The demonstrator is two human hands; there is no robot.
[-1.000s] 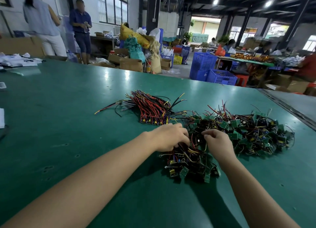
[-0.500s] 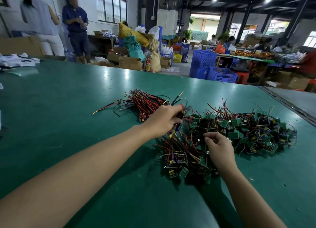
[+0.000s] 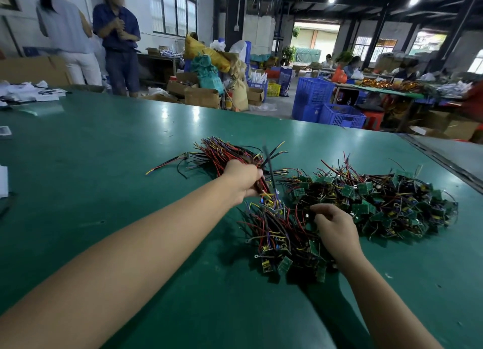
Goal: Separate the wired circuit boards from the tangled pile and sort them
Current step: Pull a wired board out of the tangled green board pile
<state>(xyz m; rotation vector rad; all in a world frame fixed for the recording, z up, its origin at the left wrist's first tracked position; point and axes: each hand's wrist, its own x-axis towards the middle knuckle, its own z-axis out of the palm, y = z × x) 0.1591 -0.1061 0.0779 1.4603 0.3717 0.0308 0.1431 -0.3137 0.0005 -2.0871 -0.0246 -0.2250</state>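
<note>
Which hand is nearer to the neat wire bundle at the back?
Left. The left hand is at the wire bundle; the right hand is apart, on the tangled pile.

Pretty clearly a small electronics assembly workshop, factory-floor style. A big green surface [image 3: 78, 165] is carrying heaps of wired circuit boards [image 3: 379, 202]. Blue plastic crates [image 3: 312, 92] are stacking up around 1 o'clock, and cardboard boxes [image 3: 201, 96] and stuffed sacks [image 3: 209, 53] are piling at 12. People [image 3: 352, 65] are sitting working at another long surface [image 3: 379, 90] at 2, under ceiling lamps [image 3: 414, 0].
</note>
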